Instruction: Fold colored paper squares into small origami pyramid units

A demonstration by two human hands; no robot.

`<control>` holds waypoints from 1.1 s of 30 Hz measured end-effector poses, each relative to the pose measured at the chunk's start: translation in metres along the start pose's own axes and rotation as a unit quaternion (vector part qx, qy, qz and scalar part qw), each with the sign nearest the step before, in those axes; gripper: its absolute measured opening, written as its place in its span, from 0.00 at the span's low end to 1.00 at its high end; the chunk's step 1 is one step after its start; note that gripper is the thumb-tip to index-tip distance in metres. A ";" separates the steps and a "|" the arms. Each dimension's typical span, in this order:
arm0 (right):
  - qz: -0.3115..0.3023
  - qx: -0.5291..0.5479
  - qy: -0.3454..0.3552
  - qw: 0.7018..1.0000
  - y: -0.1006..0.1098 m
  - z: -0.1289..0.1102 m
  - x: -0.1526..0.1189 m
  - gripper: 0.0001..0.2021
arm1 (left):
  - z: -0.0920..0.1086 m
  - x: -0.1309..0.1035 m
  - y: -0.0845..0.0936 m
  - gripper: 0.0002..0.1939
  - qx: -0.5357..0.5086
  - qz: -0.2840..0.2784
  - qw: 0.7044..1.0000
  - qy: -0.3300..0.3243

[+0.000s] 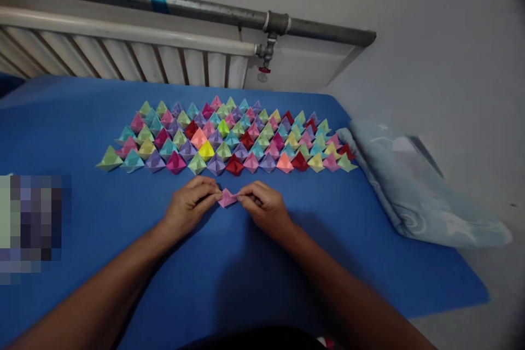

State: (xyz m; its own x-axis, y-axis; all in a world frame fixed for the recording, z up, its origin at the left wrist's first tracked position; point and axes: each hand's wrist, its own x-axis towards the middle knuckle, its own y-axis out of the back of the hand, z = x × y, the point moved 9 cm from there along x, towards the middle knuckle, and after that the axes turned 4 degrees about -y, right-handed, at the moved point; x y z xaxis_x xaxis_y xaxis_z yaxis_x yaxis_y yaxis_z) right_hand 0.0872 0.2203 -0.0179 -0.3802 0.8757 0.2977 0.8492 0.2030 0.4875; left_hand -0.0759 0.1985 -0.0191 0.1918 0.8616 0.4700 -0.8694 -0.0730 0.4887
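Note:
Between my two hands is a small folded pink paper [228,197], just above the blue surface. My left hand [192,202] pinches its left end between thumb and fingers. The right end is pinched by my right hand [266,209]. Directly beyond my hands stand several rows of folded paper boats in many colours, among them a dark red boat [235,165], a bright yellow boat [206,150] and a light green boat [110,159] at the left end of the front row.
A folded pale blue cloth [422,191] lies on the right side of the blue surface [102,219]. A white radiator [123,57] and a metal pipe [213,12] with a valve run along the back wall. Something pixelated is at the left edge.

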 end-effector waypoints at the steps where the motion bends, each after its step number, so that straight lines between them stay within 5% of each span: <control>1: 0.001 -0.001 0.002 1.000 0.000 0.000 0.000 0.07 | 0.000 -0.001 0.000 0.06 -0.001 0.001 1.000 0.001; 33: -0.024 -0.043 0.043 0.998 -0.010 -0.008 -0.004 0.08 | 0.013 -0.004 -0.008 0.08 0.048 -0.018 0.998 -0.041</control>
State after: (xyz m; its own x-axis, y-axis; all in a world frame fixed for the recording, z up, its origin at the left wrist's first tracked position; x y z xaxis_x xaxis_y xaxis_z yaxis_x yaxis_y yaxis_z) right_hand 0.0770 0.2107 -0.0176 -0.4524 0.8246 0.3397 0.7960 0.2015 0.5708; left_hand -0.0636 0.1888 -0.0159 0.2628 0.8208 0.5072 -0.8146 -0.0929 0.5725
